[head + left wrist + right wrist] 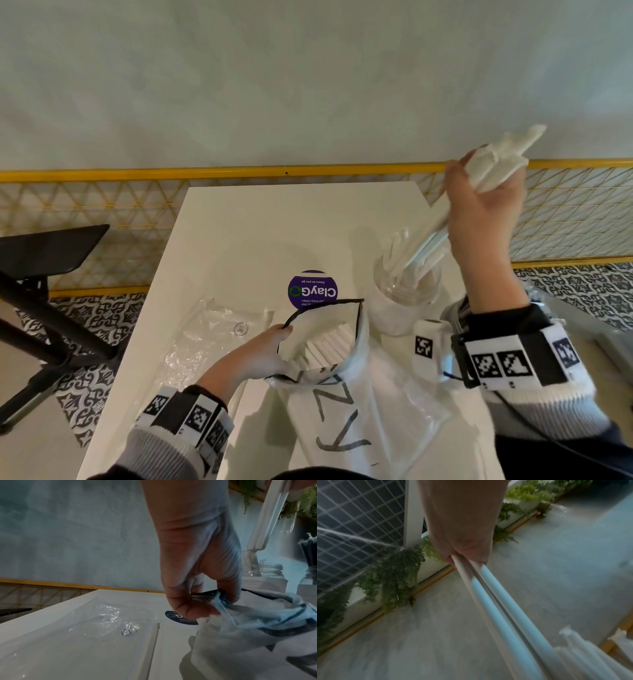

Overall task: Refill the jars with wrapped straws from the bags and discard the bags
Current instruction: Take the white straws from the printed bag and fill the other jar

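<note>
1. Empty bag [219, 329] lies flat on table [260, 222], left of our hands.
2. Our left hand [257, 356] pinches the rim of the straw bag [342, 387], holding its mouth open; straws [329, 346] are inside.
3. Sticker [312, 290] sits just behind the bag.
4. Jar [404, 298] stands right of the bag, part filled.
5. Our right hand [486, 212] grips a bundle [496, 161], its lower ends in the jar.

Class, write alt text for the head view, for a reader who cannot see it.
The right hand lowers a bundle of wrapped straws into a clear jar on a white table, while the left hand holds open a bag of straws.
</note>
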